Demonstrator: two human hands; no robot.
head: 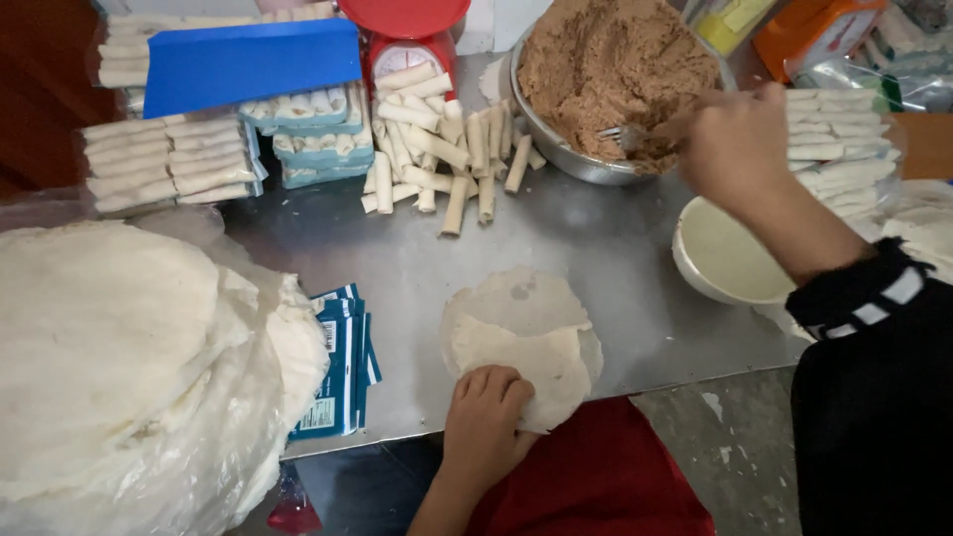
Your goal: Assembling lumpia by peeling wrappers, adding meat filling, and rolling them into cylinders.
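My left hand (484, 422) rests with curled fingers on the near edge of a thin round wrapper (521, 337) lying flat on the steel table (417, 258). My right hand (733, 149), in a black sleeve with white stripes, reaches out to a metal bowl (566, 154) of brown minced filling (611, 60). It grips a fork (627, 134) whose tines dig into the filling at the bowl's near side. A pile of finished pale rolls (437, 139) lies between the bowl and the trays.
A big stack of wrappers in plastic (119, 367) fills the left. Blue packets (338, 367) lie beside it. Trays of rolls (169, 164) and a blue lid (248, 60) sit far left, a red scale (407, 45) behind. A white bowl (730, 258) stands right, more rolls (839, 139) beyond.
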